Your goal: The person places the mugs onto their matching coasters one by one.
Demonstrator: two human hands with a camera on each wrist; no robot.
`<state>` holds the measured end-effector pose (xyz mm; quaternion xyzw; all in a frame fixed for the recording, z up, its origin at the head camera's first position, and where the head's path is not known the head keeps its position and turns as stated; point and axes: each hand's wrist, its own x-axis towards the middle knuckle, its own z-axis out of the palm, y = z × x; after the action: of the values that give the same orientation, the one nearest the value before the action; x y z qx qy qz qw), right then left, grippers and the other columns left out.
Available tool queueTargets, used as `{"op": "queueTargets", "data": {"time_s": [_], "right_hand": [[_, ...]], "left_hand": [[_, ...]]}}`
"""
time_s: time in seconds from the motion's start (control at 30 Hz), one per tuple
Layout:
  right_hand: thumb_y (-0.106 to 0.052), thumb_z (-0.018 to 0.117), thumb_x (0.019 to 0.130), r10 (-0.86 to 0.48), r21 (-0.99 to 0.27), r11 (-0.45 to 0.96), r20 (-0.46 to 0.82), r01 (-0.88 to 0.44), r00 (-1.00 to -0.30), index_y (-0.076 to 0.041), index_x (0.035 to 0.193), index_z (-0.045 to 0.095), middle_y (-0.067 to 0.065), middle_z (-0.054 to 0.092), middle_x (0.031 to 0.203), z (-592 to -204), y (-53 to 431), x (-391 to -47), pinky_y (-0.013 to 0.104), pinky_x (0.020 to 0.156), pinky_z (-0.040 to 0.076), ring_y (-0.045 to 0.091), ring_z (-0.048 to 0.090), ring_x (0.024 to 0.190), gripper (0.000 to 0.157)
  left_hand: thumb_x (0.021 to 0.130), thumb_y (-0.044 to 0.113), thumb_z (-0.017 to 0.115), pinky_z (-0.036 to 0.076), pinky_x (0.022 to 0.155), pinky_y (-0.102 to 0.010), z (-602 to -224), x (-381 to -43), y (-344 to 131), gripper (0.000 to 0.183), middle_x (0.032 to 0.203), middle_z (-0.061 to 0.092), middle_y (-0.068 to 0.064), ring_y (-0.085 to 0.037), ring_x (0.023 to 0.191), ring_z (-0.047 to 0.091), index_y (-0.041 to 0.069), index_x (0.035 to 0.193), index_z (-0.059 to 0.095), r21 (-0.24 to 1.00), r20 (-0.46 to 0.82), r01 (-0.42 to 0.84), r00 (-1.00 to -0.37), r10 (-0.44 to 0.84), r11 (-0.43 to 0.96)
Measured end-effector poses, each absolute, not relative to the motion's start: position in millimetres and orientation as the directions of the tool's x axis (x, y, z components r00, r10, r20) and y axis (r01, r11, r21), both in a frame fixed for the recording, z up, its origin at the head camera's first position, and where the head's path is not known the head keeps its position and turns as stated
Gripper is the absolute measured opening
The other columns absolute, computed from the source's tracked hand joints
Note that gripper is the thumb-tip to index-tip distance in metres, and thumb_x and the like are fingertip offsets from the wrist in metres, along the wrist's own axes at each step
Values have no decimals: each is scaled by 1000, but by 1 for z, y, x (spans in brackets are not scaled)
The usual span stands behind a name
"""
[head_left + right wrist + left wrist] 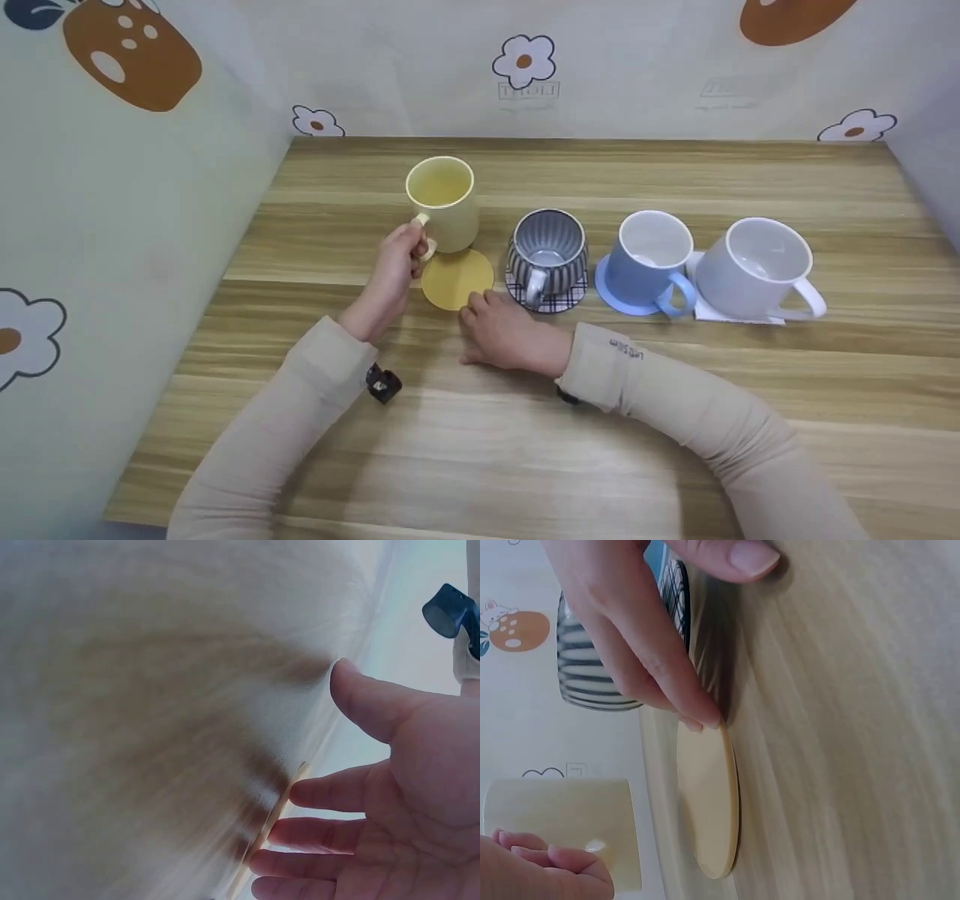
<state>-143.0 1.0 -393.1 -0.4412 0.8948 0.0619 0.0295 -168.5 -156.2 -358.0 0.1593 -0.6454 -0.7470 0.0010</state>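
A pale yellow mug (455, 221) is gripped by its handle in my left hand (397, 259). In the left wrist view a strip of wall shows below the mug's base, so it is off the table. In front of the mug lies a round yellow coaster (457, 281). My right hand (502, 330) touches the coaster's near right edge with its fingertips. Its fingers (322, 832) are fairly straight, and the thumb is spread apart, near the tabletop.
Right of the yellow coaster, a grey striped mug (559, 262) stands on a plaid coaster (559, 302). Beyond it, a blue mug (637, 274) sits on a blue coaster (619, 301), then a white mug (739, 277) on a white coaster (739, 315). A patterned wall (420, 67) backs the wooden table (525, 465).
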Motion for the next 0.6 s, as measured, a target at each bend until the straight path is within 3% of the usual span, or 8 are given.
{"op": "queueTargets", "data": {"time_s": [0.6], "right_hand": [[-57,59,78,-796,111,587,-103,-802,-596,-1,113,57,14,53,106,-394,1,-142,36,78,46,29,52,96,66]], "left_hand": [[99,22,37,25,53,-21,-365,-146,-158,33,65,39,4,-8,55,29,13,68,44,951,-286,-255,-941,-183,-176]]}}
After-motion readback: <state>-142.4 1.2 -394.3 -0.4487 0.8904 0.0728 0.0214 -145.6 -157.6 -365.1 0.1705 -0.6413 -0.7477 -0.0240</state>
